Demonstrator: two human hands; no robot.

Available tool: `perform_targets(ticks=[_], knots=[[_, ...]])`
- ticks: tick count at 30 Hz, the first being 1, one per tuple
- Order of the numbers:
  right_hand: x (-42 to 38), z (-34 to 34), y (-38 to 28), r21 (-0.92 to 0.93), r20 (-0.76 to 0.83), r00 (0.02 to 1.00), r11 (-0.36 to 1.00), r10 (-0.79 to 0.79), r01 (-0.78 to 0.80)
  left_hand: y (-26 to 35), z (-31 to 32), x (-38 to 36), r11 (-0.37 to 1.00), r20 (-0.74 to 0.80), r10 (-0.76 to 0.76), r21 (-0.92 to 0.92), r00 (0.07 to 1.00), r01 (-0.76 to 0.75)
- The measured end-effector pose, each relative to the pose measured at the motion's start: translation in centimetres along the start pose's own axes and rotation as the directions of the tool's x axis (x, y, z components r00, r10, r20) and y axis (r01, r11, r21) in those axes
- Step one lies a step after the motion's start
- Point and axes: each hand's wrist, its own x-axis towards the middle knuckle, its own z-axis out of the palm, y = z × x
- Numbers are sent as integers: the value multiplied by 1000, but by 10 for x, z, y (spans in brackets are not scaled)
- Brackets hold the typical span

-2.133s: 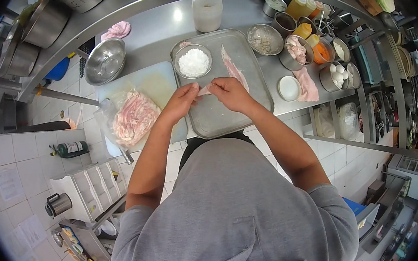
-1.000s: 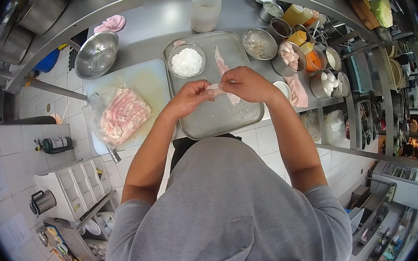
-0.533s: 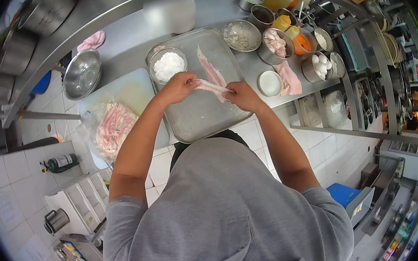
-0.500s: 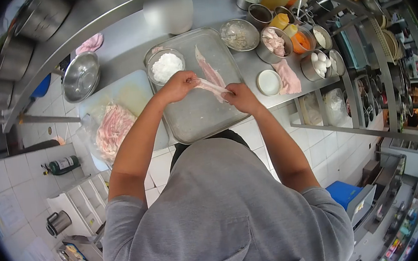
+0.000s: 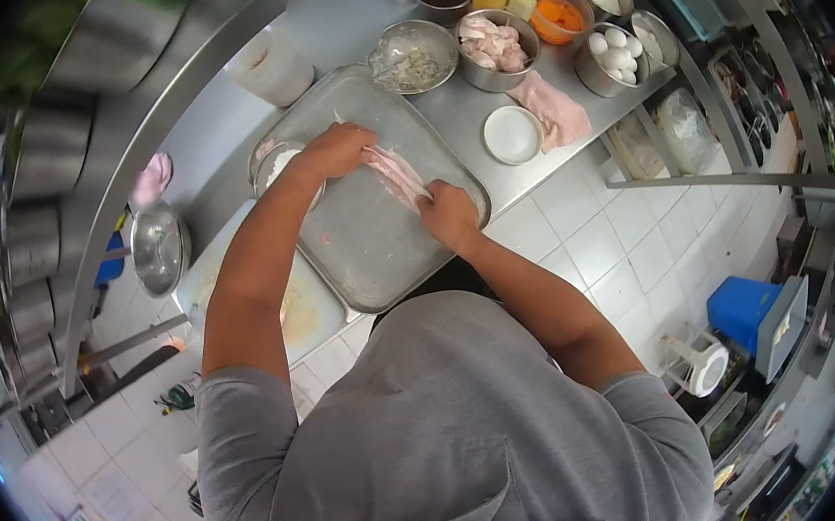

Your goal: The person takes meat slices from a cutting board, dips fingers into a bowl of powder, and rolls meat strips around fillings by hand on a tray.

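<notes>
My left hand (image 5: 344, 149) pinches one end of a pale pink strip of raw meat (image 5: 395, 170). The other end is gripped by my right hand (image 5: 451, 215), so the strip stretches between them, low over a grey metal tray (image 5: 378, 264). Under it, overlapping in this view, shows part of a second meat strip (image 5: 395, 195) on the tray. Beyond my left wrist stands a bowl of white powder (image 5: 275, 164), partly hidden by that arm. My left forearm also covers much of a cutting board (image 5: 314, 311).
Right of the tray are a small white dish (image 5: 512, 135) and a pink cloth (image 5: 554, 112). Behind them stand a pot of raw meat pieces (image 5: 494, 44), a pot of eggs (image 5: 616, 53) and a metal bowl (image 5: 413, 57). A steel bowl (image 5: 159, 249) sits at the left.
The camera view has turned and shifted. Both hands still hold the strip, which now lines up more with the strip beneath it. The meat pile on the board is now mostly hidden.
</notes>
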Motion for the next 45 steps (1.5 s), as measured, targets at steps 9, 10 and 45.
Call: perform_targets(ticks=[9,10,45], knots=[[11,-6,-1,2,84,995,999,54,-54,-8,-11,24,991,112,-108,86,988,99],[12,-8,-2,-4,103,993,998,55,-55,-8,-14,26,992,112,-106,86,988,97],[-14,-41,19,-259,199,976,965,93,-39,110,111,-42,923,-429,-366,-53,826,382]])
